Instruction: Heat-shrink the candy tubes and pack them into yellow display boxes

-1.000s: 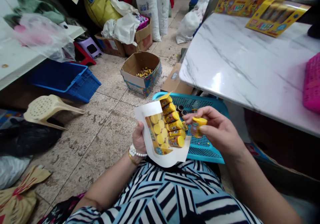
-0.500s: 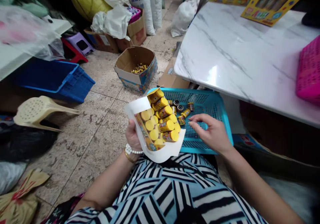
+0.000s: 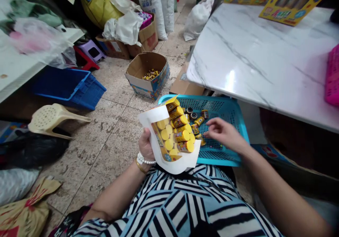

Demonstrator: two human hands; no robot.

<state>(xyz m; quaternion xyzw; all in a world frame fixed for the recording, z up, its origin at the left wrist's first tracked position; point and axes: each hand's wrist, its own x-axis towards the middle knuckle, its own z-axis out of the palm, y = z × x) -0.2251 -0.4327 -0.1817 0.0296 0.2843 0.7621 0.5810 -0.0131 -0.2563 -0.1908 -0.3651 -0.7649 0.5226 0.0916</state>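
Observation:
My left hand (image 3: 147, 146) grips the left side of an open box (image 3: 165, 159) with white flaps and a clear window, tilted over my lap. Inside it lie several small jars with yellow lids (image 3: 182, 136), stacked on their sides. A blue plastic basket (image 3: 245, 134) rests beneath and to the right of the box, with several loose small jars (image 3: 199, 120) at its left and middle. Over the basket hovers my right hand (image 3: 225, 134), its fingers curled near a jar (image 3: 200, 140); whether it touches anything is unclear.
A marble-patterned table (image 3: 254, 49) at the right carries yellow boxes (image 3: 293, 4) and a pink basket (image 3: 333, 78). On the floor ahead stands a cardboard box (image 3: 147, 72) of small jars. A blue crate (image 3: 90, 92) and a cream stool (image 3: 49, 118) are at the left.
The view has shifted slightly. My right hand's fingers have curled more, and a jar now shows beside them in the basket. My left hand still holds the box.

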